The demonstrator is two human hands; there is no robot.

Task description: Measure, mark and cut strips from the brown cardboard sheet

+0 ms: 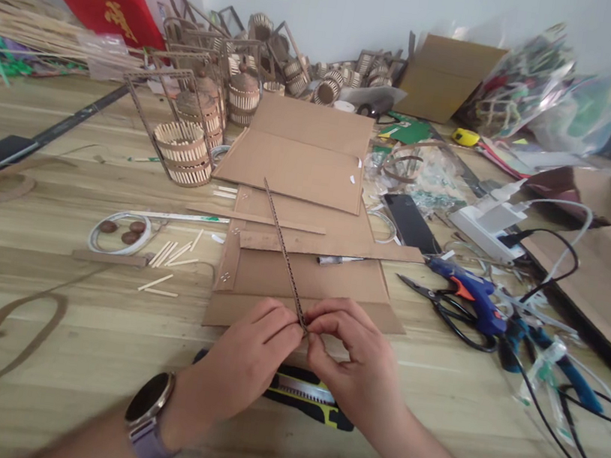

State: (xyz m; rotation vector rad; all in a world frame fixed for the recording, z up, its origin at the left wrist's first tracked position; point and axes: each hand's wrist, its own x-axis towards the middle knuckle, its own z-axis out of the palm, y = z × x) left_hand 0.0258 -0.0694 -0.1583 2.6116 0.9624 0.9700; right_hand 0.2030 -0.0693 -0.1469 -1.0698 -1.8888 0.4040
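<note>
A thin cardboard strip point(286, 254), seen edge-on with its corrugation showing, slants up and away over the cardboard sheets. Its near end is pinched between the fingers of my left hand point(248, 354) and my right hand point(358, 358), whose fingertips almost meet. Beneath the hands lies a black and yellow utility knife point(310, 396), partly covered by them. Flat cardboard sheets point(306, 146) are stacked beyond the hands, with a wider cardboard strip point(331, 247) lying across them. A watch point(150, 398) is on my left wrist.
Small slatted buckets point(183, 151) stand at the back left. Left of the sheets are short wooden sticks point(165, 255) and a white tape ring point(94, 233) around brown balls. Scissors point(443, 303), a blue glue gun point(468, 286), a phone point(412, 223), a power strip point(485, 220) and cables lie right.
</note>
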